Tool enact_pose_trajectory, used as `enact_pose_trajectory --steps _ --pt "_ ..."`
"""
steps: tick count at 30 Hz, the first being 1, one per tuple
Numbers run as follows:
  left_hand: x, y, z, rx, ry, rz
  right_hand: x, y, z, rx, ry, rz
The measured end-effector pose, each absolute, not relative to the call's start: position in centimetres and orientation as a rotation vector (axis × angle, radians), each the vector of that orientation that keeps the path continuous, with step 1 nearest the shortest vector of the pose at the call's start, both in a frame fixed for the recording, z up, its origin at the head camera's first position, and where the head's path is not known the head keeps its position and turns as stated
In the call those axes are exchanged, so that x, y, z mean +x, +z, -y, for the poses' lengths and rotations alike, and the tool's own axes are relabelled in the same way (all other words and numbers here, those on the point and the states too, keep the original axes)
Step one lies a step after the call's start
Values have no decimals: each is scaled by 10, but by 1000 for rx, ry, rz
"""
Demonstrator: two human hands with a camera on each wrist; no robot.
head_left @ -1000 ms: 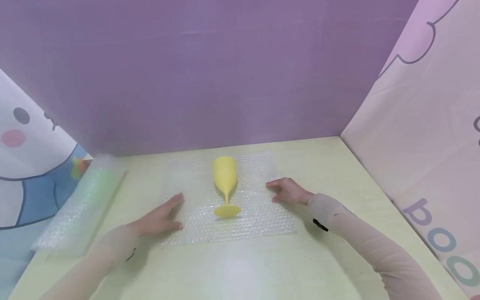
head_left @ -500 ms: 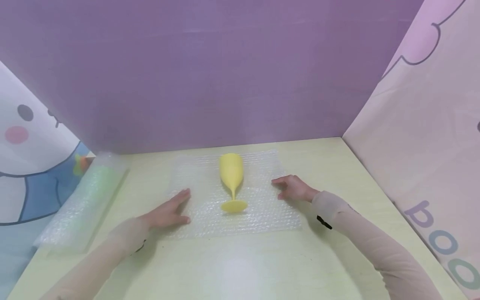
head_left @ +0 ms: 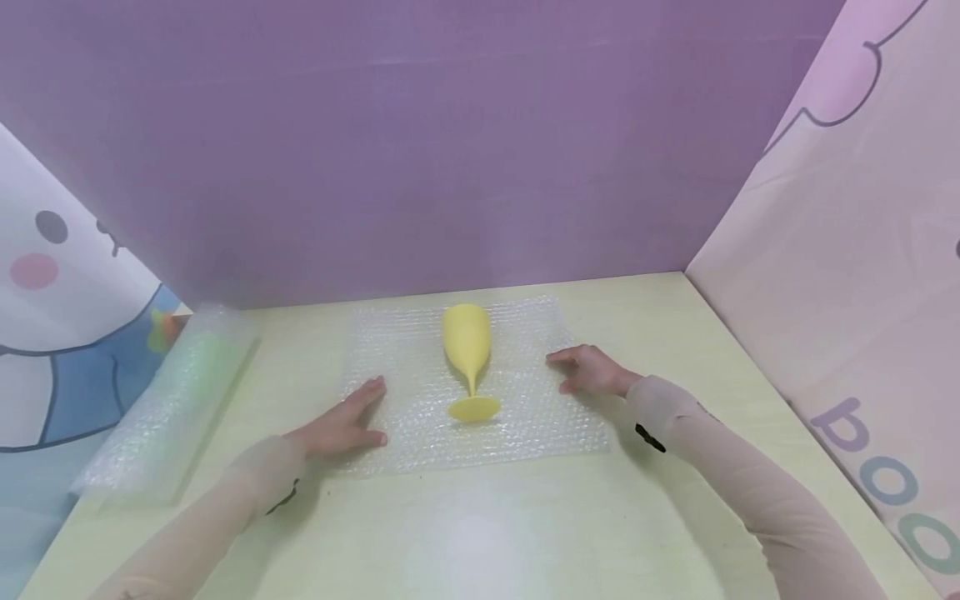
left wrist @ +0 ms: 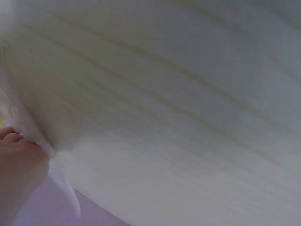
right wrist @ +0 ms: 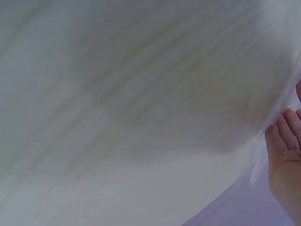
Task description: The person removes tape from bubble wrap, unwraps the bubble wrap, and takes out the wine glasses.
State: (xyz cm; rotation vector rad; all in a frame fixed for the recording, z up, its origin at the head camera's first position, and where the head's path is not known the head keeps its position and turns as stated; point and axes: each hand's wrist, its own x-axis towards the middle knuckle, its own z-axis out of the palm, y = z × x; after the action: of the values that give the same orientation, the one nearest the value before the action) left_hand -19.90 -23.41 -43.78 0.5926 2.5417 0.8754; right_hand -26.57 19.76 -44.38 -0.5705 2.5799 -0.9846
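Yellow goblet [head_left: 466, 337] lies on bubble wrap [head_left: 431, 446], left hand [head_left: 341, 427] on the wrap's left edge, right hand [head_left: 592, 370] on its right edge, fingers outstretched, bubble-wrapped bundle [head_left: 168, 408] at left.

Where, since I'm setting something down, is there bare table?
Free: bare table before the bubble wrap, between the sleeves; far right corner, beyond the right hand. Crowded: the bubble wrap, bearing the yellow goblet; left edge, under the plastic bundle.

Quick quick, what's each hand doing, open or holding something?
Left hand: grip open, at the left edge of the clear, rectangular plastic bubble-wrap sheet.
Right hand: grip open, at that sheet's right edge.
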Motion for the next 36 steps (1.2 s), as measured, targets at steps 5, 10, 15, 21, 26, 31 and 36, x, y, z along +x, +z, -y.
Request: enact_pose_trajectory --steps 5,10,15,21,26,31,36 --pt "-201 -439 233 585 870 -2551 -268 -445 -200 -541 -1035 -2556" --pt "-203 -441 229 583 862 -2548 -268 -444 -201 -431 -1118 -2512" --pt "-204 -441 226 563 860 -2543 -271 -441 -200 -397 -1188 -2522" --pt "-202 -441 221 542 849 -2552 -276 -422 -187 -344 -1233 -2548" --pt "-201 -444 221 555 819 -2561 -278 -400 -155 -119 -1236 -2473" --pt "-205 -445 224 554 819 -2604 -290 -384 -119 53 -1260 -2381" --pt "-207 -444 226 513 867 -2615 -299 -380 -93 130 -1316 -2327"
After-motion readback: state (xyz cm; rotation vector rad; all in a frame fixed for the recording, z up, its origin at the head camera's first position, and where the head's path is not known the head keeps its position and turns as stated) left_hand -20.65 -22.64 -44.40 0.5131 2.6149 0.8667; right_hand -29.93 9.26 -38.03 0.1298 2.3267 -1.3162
